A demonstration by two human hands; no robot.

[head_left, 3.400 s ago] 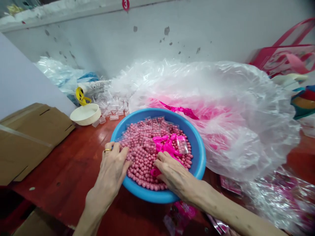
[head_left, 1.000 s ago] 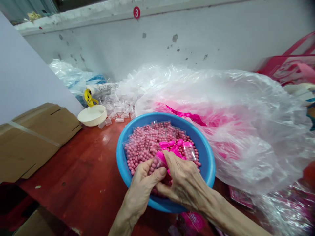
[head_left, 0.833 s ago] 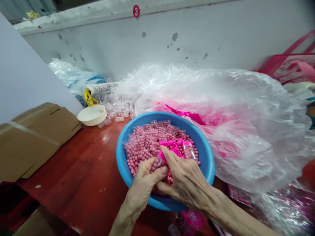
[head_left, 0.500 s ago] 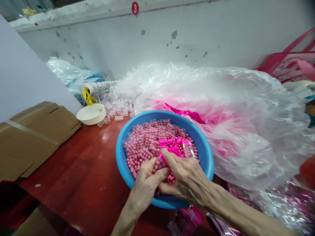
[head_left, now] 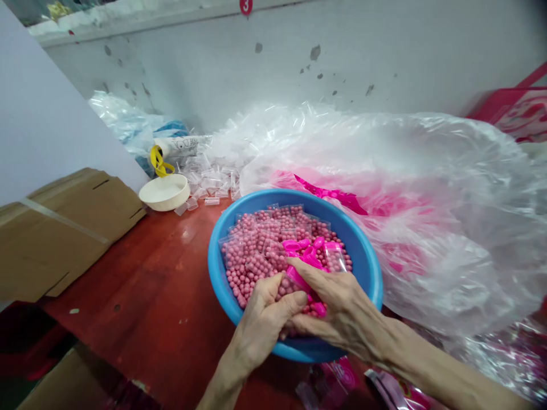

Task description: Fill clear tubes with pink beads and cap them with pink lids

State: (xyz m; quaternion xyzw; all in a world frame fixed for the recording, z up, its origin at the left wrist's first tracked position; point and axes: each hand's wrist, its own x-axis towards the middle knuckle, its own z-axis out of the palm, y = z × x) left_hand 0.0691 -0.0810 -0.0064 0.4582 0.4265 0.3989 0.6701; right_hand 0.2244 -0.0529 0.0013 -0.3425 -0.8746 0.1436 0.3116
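Observation:
A blue plastic basin (head_left: 222, 285) sits on the table, heaped with small clear bags of pink beads (head_left: 256, 247). Several hot-pink plastic pieces (head_left: 303, 247) lie on top, near the far right of the heap. My left hand (head_left: 267, 322) and my right hand (head_left: 342, 307) meet over the near side of the basin. My left hand curls around a small bag of beads (head_left: 286, 287), which is partly hidden by my fingers. The fingers of my right hand press on a hot-pink plastic piece (head_left: 305, 283) next to that bag.
The basin stands on a red wooden table (head_left: 141, 273), with flattened cardboard (head_left: 64, 233) to the left. A cream bowl (head_left: 164, 191), a yellow clip (head_left: 160, 162) and small clear plastic sleeves (head_left: 209, 182) lie behind. A large clear plastic sack (head_left: 427, 228) bulges to the right.
My right fingers have stretched out further along the hot-pink piece, and my two hands have drawn slightly apart. The whole view has shifted a little as my head moved.

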